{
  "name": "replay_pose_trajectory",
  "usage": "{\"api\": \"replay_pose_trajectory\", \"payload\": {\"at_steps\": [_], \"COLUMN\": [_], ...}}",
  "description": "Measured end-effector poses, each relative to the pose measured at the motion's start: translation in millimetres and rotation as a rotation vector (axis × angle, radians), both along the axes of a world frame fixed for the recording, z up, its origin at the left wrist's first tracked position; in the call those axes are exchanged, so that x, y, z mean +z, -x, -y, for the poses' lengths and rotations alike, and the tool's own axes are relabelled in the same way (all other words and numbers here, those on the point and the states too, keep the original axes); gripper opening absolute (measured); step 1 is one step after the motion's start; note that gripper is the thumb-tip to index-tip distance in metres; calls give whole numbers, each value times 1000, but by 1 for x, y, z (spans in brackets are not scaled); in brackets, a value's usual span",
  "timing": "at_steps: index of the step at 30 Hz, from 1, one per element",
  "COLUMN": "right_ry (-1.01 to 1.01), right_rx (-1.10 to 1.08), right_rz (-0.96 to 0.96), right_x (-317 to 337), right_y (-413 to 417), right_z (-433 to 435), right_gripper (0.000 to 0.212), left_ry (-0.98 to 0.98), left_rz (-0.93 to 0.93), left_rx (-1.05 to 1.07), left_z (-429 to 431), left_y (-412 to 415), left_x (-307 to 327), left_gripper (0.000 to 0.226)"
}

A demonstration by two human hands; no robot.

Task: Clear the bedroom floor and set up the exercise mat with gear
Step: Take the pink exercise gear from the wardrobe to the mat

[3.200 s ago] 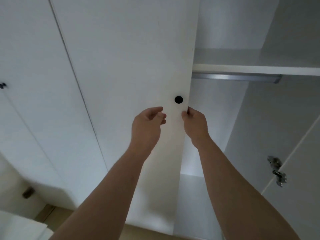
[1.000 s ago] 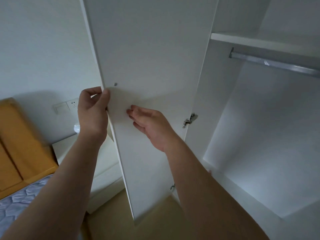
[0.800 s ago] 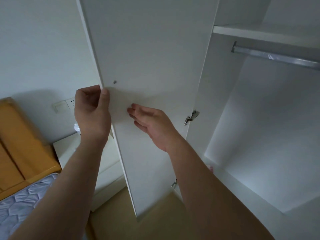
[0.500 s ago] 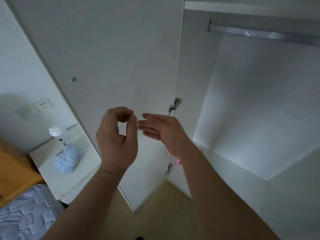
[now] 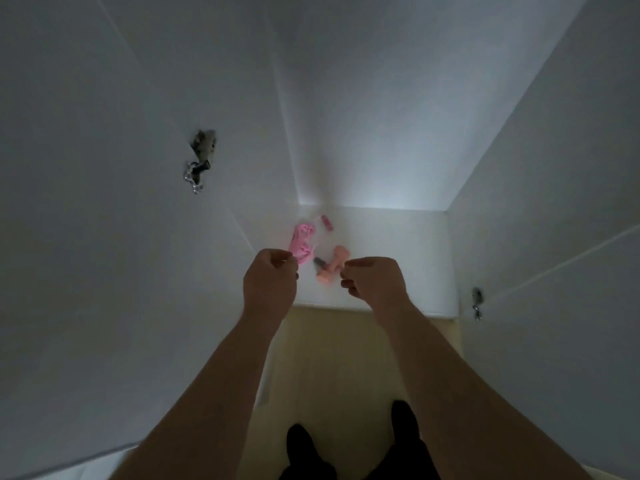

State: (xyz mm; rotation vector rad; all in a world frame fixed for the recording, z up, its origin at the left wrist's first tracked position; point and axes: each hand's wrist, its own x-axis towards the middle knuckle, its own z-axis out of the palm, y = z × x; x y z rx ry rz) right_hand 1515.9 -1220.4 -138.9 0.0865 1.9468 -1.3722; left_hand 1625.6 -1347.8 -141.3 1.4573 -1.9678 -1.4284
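I look down into the open wardrobe point(image 5: 381, 133). On its white bottom panel point(image 5: 398, 244) lie a tangled pink cord point(image 5: 303, 244) by the left wall, a peach dumbbell point(image 5: 330, 268) just right of it, and a small pink piece point(image 5: 326, 222) nearer the back corner. My left hand point(image 5: 270, 282) and right hand point(image 5: 374, 280) hover apart above the panel's front edge, the fingers of both curled in narrow, holding nothing and touching none of the gear.
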Motion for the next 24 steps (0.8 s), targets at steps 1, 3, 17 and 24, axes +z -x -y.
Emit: {"api": "replay_pose_trajectory", "payload": {"at_steps": [1,3,17,24], "right_ry": [-10,-40,-180,-276], "right_rx": [-29,-49,67,192], "right_rz": [15,8,95,205], "right_x": [-14,-47,-388,-504], "right_y": [2,12,156,213], "right_z": [-2,-3,73,125], "right_gripper": [15,10,15,17], "left_ry": [0,4,-50,-45], "left_rz": [9,33,257,367], "left_rx": [-14,-28,-13,35], "left_z": [2,10,84,133], "left_y": [6,20,161,212], "left_x": [-14,-47,-376,-477], "left_gripper": [10,11,7,9]}}
